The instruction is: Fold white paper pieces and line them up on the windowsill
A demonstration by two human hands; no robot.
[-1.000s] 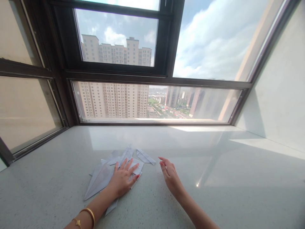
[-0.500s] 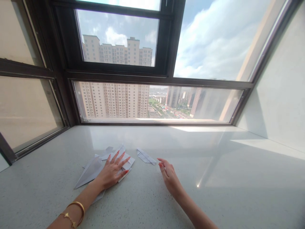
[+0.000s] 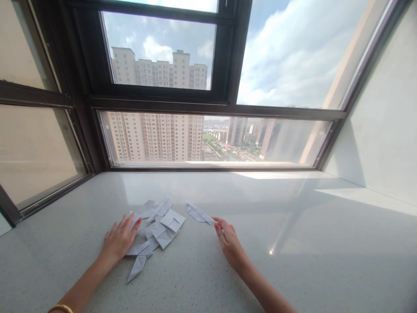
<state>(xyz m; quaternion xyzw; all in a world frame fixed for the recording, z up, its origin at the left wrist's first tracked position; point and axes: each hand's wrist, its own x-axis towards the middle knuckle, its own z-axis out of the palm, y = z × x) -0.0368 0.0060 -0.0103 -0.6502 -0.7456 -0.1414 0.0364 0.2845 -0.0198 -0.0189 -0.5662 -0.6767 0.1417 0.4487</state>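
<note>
My left hand (image 3: 120,238) lies flat over a folded paper piece (image 3: 134,218), its fingers stretched out and covering most of it. Beside that hand is a loose group of white origami pieces: a square folded one (image 3: 173,220) on top of others, and a crossed, pointed one (image 3: 138,261) nearer to me. Farther right, a slim folded paper strip (image 3: 197,213) lies on the sill by itself. My right hand (image 3: 230,243) has the strip's right end at its thumb and index fingertips, which look pinched together there.
All the paper lies on a pale speckled stone sill (image 3: 293,278). Dark window frames (image 3: 215,170) border it at the back and left, and a white wall (image 3: 384,143) stands at the right. High-rise buildings show through the glass.
My left hand has slid left off the square pieces, uncovering them, and now covers the pointed piece at the left. My right hand has moved slightly left to the strip's end.
</note>
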